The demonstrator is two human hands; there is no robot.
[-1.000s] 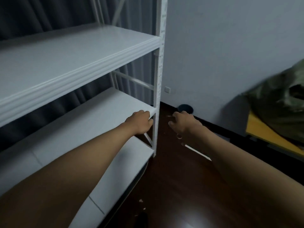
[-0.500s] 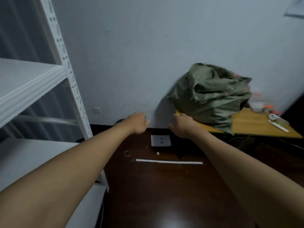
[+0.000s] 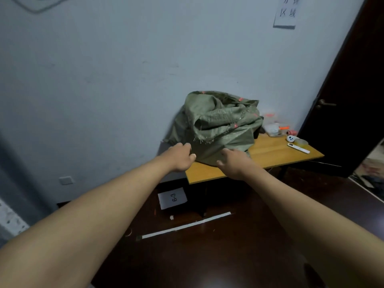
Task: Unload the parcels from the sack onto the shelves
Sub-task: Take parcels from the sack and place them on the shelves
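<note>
While both arms stretch forward in the head view, I see the crumpled olive-green woven sack (image 3: 220,125) slumped on the pale wooden table (image 3: 276,152) against the wall, its mouth folded over so no parcels show. My left hand (image 3: 180,157) hangs at the sack's near-left edge with fingers loosely curled, holding nothing; my right hand (image 3: 234,163) hovers just in front of the fabric, fingers relaxed and slightly apart. The risk I judge is the limp cloth — pull it by a fold and the whole sack could slide off the table edge, or sweep the small white remote (image 3: 298,148) beside it to the floor.
</note>
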